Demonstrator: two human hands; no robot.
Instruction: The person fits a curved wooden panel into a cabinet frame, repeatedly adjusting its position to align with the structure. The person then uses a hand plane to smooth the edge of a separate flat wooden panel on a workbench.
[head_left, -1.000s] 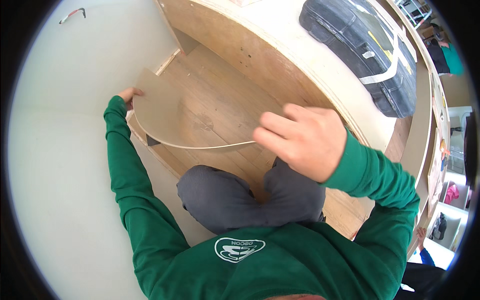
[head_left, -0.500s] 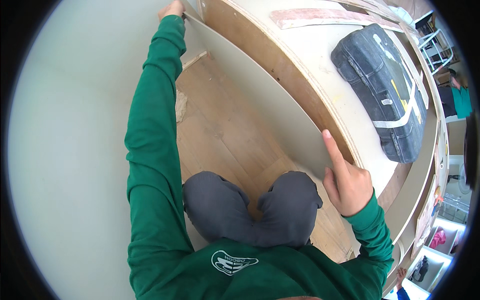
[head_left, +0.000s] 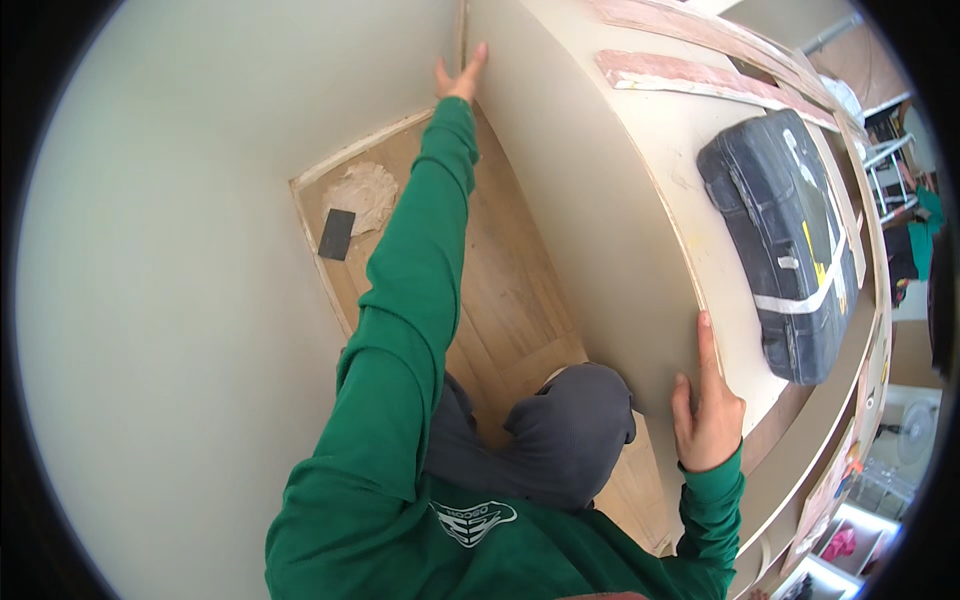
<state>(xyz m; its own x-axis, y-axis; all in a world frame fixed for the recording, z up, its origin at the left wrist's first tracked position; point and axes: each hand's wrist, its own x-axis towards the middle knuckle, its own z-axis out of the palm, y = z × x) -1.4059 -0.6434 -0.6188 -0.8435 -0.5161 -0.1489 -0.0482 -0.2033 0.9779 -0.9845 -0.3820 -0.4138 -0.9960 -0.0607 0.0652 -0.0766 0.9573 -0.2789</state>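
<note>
A long pale panel (head_left: 600,230) stands on edge against the side of a white-topped unit (head_left: 672,165), its upper edge level with the top. At its far end, by the wall corner, my left hand (head_left: 461,80) reaches out with fingers spread, thumb and forefinger apart. It is close to or touching the panel; which, I cannot tell. My right hand (head_left: 708,425) rests at the near end with the index finger stretched along the upper edge and the thumb on the panel's face. The other fingers of that hand are partly hidden.
A dark hard case (head_left: 785,240) with a white strap lies on the unit, near pinkish strips (head_left: 690,80). Beside the pale wall (head_left: 180,250), a crumpled beige sheet (head_left: 362,195) and a dark rectangular piece (head_left: 337,234) lie on the wooden floor (head_left: 500,270). Another person (head_left: 915,240) is at far right.
The panel has moved right against the unit, covering the brown plywood side. My left hand has let go of its far corner and opened. My right hand stays at the near edge.
</note>
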